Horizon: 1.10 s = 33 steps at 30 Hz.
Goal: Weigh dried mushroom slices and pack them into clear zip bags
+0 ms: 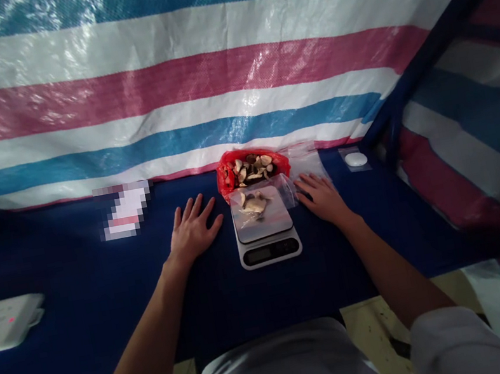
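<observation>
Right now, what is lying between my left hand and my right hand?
In the head view, the scale lies between the left hand and the right hand, bearing a clear bag with pale pieces; the red bag sits beyond.

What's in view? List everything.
Scale: one, white, centre
Clear bag: one, clear, on scale
Red bag: one, red, behind scale
Pieces: many, mostly pale, inside both
Flat plastic: uncounted, clear, beside red bag
Oval object: one, white, right rear
Pixelated item: one, whitish, left rear
Power strip: one, white, left
Table: one, blue, underneath
Sheeting: uncounted, multicoloured, behind and right
Bars: several, dark, sides
Floor: one, pale, bottom
Clothing: uncounted, pale, bottom
Left hand: one, bare, scale's left
Right hand: one, bare, scale's right
</observation>
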Available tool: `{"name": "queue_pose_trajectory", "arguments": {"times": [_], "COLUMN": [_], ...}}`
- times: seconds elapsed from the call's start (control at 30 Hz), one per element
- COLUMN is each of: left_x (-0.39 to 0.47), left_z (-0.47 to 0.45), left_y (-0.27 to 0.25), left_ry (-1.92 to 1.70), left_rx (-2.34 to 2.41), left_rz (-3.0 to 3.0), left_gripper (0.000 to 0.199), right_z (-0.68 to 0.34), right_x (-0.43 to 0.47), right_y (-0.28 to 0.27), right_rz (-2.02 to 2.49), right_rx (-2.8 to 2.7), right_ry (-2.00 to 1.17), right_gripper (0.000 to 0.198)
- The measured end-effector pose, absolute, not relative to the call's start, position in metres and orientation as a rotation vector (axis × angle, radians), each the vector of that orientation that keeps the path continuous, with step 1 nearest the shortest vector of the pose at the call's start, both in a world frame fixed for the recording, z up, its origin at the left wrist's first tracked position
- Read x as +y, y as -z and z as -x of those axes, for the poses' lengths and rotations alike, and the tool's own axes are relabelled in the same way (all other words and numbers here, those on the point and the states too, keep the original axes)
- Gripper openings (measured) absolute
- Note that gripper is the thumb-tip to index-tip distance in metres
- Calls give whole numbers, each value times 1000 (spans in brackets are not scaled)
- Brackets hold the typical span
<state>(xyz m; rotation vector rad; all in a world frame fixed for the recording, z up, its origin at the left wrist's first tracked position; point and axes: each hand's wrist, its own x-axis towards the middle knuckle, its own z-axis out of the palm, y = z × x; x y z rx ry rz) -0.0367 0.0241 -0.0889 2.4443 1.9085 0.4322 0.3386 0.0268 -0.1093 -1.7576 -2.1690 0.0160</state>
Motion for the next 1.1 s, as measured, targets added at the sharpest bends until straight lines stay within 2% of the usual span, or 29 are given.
{"name": "queue_pose_trajectory", "arguments": {"times": [0.33, 0.47, 0.6, 0.8, 1.1], "left_x": [27, 27, 20, 21, 20], "left_z": [39, 37, 16, -18, -24], "left_y": [88, 71, 42, 29, 35], "left_ry": [-540, -832, -1000, -807, -809], "left_rx": [1888, 1707, 1427, 1164, 1111], "left_rz": [-2384, -2335, -2375, -2517, -2474], "left_gripper": [56, 52, 49, 47, 43], "right_z": [-338, -334, -317, -290, -287], "right_x": [28, 26, 19, 14, 20], "right_y": [107, 85, 69, 70, 62], "right_rz": [1642, 1485, 1369, 1263, 1218], "right_rx": [-2097, -1925, -1605, -1298, -1379], "right_ry": [9, -111, -374, -848, -865], "right_gripper": [43, 41, 40, 50, 35]}}
